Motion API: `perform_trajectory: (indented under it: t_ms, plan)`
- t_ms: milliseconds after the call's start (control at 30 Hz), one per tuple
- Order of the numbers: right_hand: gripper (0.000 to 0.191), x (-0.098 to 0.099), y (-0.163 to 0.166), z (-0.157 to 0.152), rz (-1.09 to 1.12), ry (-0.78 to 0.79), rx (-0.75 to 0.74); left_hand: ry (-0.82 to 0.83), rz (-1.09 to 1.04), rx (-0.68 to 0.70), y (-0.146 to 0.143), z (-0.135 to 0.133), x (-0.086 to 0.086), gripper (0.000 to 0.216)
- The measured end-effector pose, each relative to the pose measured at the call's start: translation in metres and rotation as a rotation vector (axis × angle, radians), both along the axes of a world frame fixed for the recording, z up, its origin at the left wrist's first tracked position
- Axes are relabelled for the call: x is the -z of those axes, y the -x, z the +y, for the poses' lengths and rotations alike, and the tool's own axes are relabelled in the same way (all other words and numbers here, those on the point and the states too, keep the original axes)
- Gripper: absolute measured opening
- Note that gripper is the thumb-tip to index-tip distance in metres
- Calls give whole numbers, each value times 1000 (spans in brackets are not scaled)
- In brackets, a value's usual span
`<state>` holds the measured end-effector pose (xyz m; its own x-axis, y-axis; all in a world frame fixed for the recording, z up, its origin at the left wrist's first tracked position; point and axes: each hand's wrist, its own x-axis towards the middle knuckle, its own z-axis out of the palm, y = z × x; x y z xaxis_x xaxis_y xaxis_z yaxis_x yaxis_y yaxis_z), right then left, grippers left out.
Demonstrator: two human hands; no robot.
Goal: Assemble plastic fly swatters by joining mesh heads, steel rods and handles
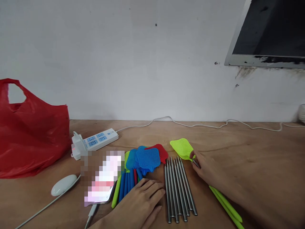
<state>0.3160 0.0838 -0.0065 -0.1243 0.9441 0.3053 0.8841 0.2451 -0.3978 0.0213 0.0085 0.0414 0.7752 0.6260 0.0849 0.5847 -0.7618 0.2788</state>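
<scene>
Yellow-green mesh head [181, 148]: lay right of the steel rods [177, 189], its neck at the right hand's fingertips, a bit of metal shaft [196, 163] showing there.
Right hand [205, 167]: fingers bent, pinching at that neck.
Yellow-green handles [226, 203]: stuck out below the right forearm.
Left hand [140, 202]: palm down, fingers loosely together beside the rods, over the coloured handles [126, 184]; whether it gripped anything could not be told.
Blue mesh head [148, 158]: overlapped a red one [162, 152] above those handles.
Phone [105, 178]: just left of them.
</scene>
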Motion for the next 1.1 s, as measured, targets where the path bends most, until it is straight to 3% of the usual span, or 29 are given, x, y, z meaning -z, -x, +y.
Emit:
perform_trajectory:
  t_ms: [100, 200, 333, 467, 800, 1100]
  plan:
    - [8, -3, 7, 1, 365, 31, -40, -10, 10, 10, 0, 1, 1, 29]
    - [31, -12, 14, -1, 737, 202, -63, -17, -8, 2, 1, 1, 1, 30]
    - [46, -20, 21, -1, 968, 427, 22, -7, 33, -3, 1, 1, -1, 32]
    - [38, -17, 23, -1, 1171, 460, 83, -32, 10, 3, 1, 0, -1, 33]
    - [22, -29, 31, -18, 1541, 500, 46, -11, 21, -16, 2, 0, -2, 36]
    - [23, -16, 37, -24, 1613, 587, -156, 91, -415, -49, 3, -6, -3, 21]
